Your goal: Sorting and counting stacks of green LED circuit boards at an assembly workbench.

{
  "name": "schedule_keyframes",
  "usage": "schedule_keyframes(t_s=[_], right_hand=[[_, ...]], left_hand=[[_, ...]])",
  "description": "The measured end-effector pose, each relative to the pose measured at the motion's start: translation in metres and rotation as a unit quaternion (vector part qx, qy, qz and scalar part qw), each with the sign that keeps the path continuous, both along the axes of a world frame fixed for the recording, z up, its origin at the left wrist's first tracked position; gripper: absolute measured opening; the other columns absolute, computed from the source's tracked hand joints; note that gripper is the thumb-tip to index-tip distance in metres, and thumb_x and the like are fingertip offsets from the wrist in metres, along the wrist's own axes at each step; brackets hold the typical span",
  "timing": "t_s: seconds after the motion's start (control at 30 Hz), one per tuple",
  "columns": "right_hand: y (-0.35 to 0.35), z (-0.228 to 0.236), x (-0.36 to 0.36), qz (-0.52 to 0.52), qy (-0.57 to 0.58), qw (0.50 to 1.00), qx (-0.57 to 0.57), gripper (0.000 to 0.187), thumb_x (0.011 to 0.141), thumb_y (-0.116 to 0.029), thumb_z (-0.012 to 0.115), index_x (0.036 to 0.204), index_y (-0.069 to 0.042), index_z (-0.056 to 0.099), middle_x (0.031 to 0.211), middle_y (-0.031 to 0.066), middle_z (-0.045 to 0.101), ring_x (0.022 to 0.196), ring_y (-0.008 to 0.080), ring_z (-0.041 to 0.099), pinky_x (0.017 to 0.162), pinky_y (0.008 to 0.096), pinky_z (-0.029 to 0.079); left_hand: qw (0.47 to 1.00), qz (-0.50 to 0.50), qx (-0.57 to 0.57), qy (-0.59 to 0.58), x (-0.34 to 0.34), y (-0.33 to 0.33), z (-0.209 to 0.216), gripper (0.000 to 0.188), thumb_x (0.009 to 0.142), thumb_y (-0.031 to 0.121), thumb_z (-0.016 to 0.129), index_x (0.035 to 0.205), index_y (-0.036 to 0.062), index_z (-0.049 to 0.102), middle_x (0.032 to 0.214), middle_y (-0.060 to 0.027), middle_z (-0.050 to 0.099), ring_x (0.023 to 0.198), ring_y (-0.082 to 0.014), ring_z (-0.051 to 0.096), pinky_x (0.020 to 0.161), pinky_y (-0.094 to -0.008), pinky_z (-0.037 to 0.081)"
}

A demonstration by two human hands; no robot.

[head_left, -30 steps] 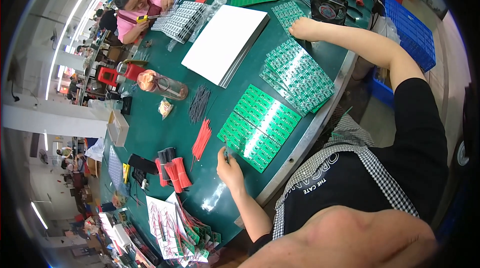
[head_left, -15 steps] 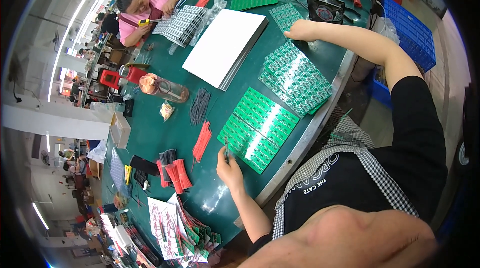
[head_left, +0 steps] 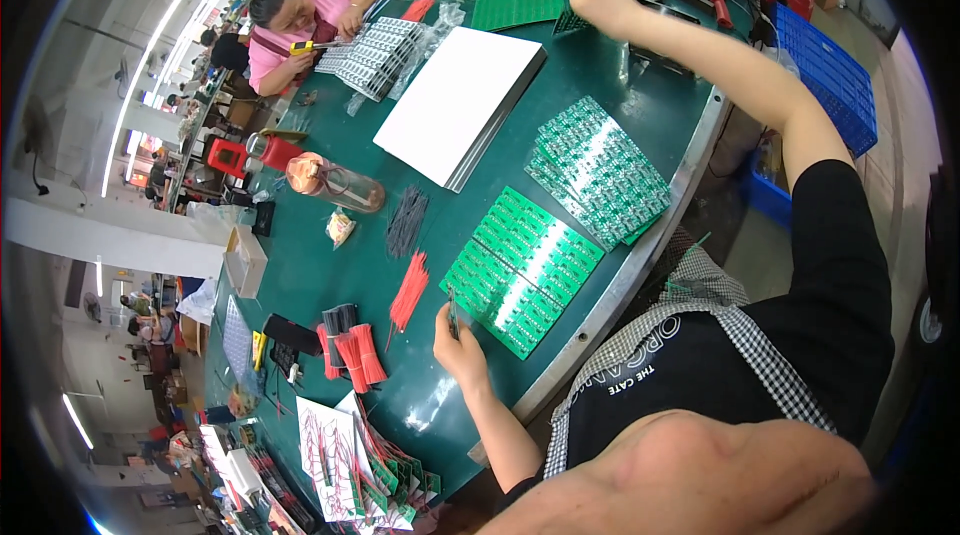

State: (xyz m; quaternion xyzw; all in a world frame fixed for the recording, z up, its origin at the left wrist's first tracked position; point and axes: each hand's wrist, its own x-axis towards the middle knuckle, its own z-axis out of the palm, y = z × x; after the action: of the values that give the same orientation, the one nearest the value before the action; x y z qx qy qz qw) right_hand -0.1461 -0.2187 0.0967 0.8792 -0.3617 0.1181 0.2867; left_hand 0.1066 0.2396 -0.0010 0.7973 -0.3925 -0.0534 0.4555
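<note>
The circuit board (head_left: 570, 23) is tilted, just beside the green sheet (head_left: 518, 2) on the table (head_left: 310, 275). The right hand (head_left: 603, 7) grasps the board, partly hiding it. The left hand's (head_left: 460, 350) fingers grip a slim metal tool (head_left: 453, 319) beside the flat panel (head_left: 521, 272).

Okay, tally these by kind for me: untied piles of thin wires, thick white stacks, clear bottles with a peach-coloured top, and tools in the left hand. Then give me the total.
Untied wire piles: 2, one red pile and one dark grey pile
Thick white stack: 1
Clear bottle: 1
Thin tool in the left hand: 1
Total: 5
</note>
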Motion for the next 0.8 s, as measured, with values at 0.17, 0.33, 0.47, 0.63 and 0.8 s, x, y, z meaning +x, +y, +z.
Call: schedule_keyframes(t_s=[0.17,0.33,0.47,0.63,0.8], right_hand=[[-0.093,0.060,-0.010,0.024,-0.293,0.938,0.181,0.016,0.070,-0.012,0.056,0.078,0.000,0.061,0.074,0.0160,0.063,0.075,0.0289,0.064,0.064,0.0399,0.050],[-0.172,0.007,0.083,-0.194,-0.545,0.783,0.231,0.015,0.074,-0.010,0.054,0.083,-0.002,0.062,0.083,0.0153,0.063,0.083,0.0309,0.062,0.069,0.0388,0.050],[-0.240,-0.072,0.075,-0.173,-0.851,0.372,0.327,0.042,0.069,0.007,0.059,0.106,-0.007,0.046,0.091,0.0092,0.054,0.071,0.0231,0.055,0.051,0.0357,0.044],[-0.224,-0.114,0.111,-0.207,-0.909,0.079,0.353,0.036,0.080,-0.005,0.049,0.116,-0.005,0.041,0.111,0.0138,0.051,0.093,0.0269,0.055,0.069,0.0478,0.048],[-0.190,-0.103,0.124,-0.121,-0.857,0.160,0.475,0.033,0.085,-0.008,0.044,0.117,-0.005,0.044,0.115,0.0153,0.051,0.093,0.0337,0.056,0.075,0.0512,0.048]], left_hand=[[0.999,0.033,0.004,0.005,0.005,-0.001,0.002,0.023,0.082,-0.001,0.050,0.104,-0.0012,0.056,0.063,-0.0023,0.049,0.056,-0.0079,0.044,0.051,-0.0231,0.037],[0.992,0.122,0.018,-0.008,0.016,0.004,-0.001,0.025,0.078,-0.003,0.052,0.102,-0.0012,0.057,0.065,-0.0066,0.053,0.056,-0.0119,0.048,0.053,-0.0263,0.040],[0.994,0.089,-0.022,-0.059,0.018,0.005,-0.017,0.028,0.074,-0.004,0.054,0.102,0.0016,0.058,0.073,-0.0102,0.057,0.060,-0.0166,0.053,0.058,-0.0288,0.043],[0.988,0.116,0.098,-0.012,0.010,0.000,-0.005,0.030,0.073,-0.004,0.055,0.102,0.0019,0.059,0.080,-0.0122,0.061,0.066,-0.0186,0.058,0.061,-0.0308,0.045],[0.993,0.086,0.081,-0.021,0.006,-0.005,-0.001,0.032,0.073,-0.004,0.056,0.104,0.0025,0.059,0.085,-0.0138,0.062,0.070,-0.0214,0.060,0.065,-0.0314,0.046]])
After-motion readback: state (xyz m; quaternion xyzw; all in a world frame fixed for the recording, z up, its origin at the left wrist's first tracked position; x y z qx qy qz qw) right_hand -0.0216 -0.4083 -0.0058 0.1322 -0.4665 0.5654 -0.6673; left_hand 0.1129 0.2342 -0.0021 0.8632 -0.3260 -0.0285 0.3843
